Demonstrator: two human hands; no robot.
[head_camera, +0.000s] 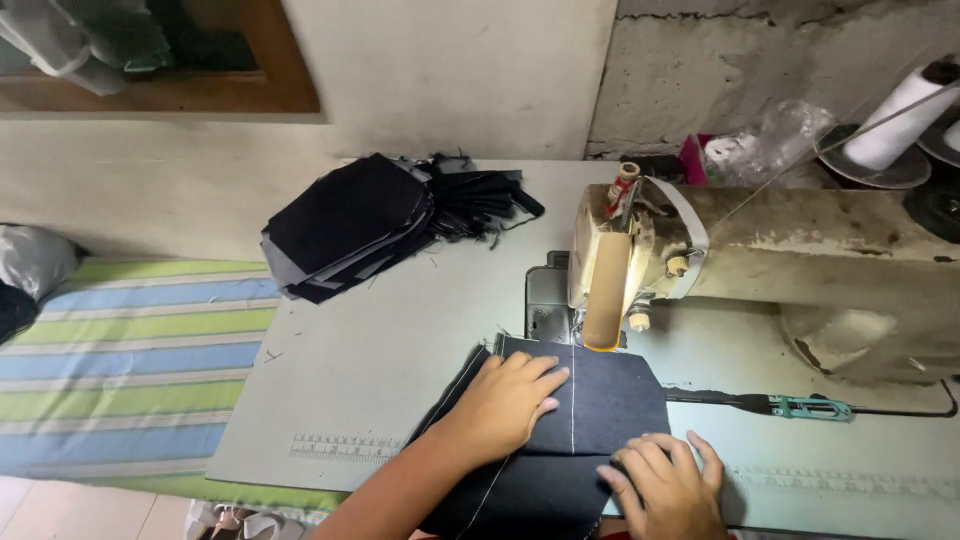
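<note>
Pale plaster wall, wood-framed window upper left, rougher, perhaps cracked concrete to the right

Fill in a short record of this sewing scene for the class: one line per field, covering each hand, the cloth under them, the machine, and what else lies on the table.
Left hand: flat on the dark cloth, fingers spread.
Right hand: flat on the cloth's near right part.
Dark cloth: navy piece with pale stitch lines, its far edge under the machine head.
Sewing machine: worn, cream-coloured.
Cut pieces: dark stack at the table's far left.
Tool: green-handled, right of the cloth.
Thread cone: white, behind the machine.
Table: pale grey, printed ruler at near edge.
</note>
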